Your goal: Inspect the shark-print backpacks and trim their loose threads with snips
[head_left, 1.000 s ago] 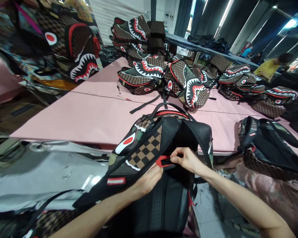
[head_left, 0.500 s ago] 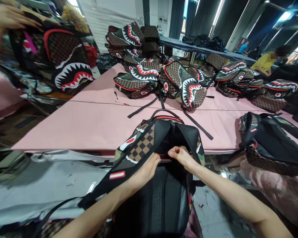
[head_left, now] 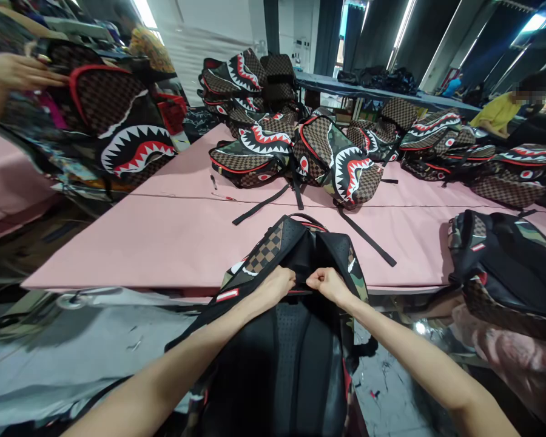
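A black backpack [head_left: 295,364] stands upright at the table's near edge, its padded back and straps towards me. Brown check and camouflage show on its strap and side. My left hand [head_left: 278,285] is closed at a red-edged opening across the upper back, between the straps. Close by on the right, my right hand [head_left: 326,284] pinches the same edge with thumb and curled fingers. A narrow gap lies between the two hands. Whatever small part sits inside the fingers is hidden.
Several shark-mouth backpacks [head_left: 318,152] lie across the pink table [head_left: 164,243]. Another backpack [head_left: 505,267] rests at its right edge. On the left, a co-worker's hand [head_left: 22,73] holds up a backpack [head_left: 113,109]. A person in yellow [head_left: 495,112] is far right.
My left hand has shifted slightly upward and curled its fingers more. The backpack's top has tipped lower towards me. At the left, the co-worker's hand and backpack have moved a little.
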The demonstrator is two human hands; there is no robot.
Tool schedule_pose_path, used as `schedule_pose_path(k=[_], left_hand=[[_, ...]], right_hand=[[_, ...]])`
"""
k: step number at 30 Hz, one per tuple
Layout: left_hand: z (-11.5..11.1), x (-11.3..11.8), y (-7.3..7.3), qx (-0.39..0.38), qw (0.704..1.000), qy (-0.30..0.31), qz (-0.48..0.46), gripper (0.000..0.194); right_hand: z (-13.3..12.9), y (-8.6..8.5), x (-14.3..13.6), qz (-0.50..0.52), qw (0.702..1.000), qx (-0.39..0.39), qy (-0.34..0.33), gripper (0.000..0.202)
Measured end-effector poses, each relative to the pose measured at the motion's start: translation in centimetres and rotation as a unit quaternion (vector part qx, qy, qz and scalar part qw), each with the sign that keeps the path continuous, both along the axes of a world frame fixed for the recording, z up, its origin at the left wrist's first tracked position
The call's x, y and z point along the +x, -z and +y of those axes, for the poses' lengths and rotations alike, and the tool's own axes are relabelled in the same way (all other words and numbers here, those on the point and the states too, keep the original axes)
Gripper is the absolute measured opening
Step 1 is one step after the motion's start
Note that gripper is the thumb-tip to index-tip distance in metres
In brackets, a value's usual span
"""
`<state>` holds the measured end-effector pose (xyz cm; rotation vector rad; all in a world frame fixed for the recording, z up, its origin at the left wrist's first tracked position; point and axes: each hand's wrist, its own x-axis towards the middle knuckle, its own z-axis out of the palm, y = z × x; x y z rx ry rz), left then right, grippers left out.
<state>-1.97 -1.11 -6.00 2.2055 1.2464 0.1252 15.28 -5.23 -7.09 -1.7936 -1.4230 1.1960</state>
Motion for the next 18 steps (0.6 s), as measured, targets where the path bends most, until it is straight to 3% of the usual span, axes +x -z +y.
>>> schedule_pose_path(k=[5, 18], left_hand=[[-0.5, -0.3, 1.0, 0.026, 0.999, -0.043, 0.007, 0.016], [-1.1, -0.5, 0.6, 0.020, 0.998, -0.062, -0.028, 0.021]], right_hand=[[0.9, -0.3, 0.4, -0.153, 0.985, -0.023, -0.078, 0.015], [1.7, -0.8, -1.0, -0.166, 0.980, -0.041, -0.100, 0.018]])
